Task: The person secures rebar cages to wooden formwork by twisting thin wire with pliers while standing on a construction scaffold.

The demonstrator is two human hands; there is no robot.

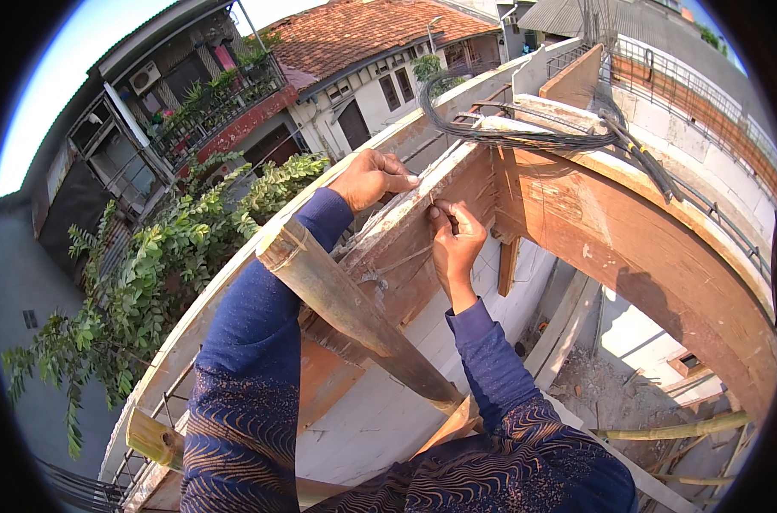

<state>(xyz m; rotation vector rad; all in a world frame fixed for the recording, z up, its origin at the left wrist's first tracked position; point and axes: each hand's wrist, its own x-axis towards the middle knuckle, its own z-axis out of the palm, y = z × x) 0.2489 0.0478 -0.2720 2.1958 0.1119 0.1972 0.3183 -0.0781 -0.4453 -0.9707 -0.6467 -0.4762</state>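
Note:
A plywood formwork board (465, 184) with a mortar-crusted top edge runs away from me between my hands. My left hand (373, 178) reaches over its outer side, fingers curled and thumb against the top edge. On the inner face, my right hand (458, 244) pinches thumb and forefinger together close to the board. What either hand holds, if anything, is too small to make out. A thin strand of wire (405, 259) shows along the inner face. Just beyond, a coil of dark tie wire (534, 137) lies over the formwork corner, beside long-handled pincers (641, 156).
A bamboo pole (354, 312) slants under my left arm; another bamboo end (153, 438) sticks out at lower left. Curved plywood formwork (636, 231) bends round to the right above a deep drop to rubble ground (602, 385). Leafy branches (149, 291) stand outside on the left.

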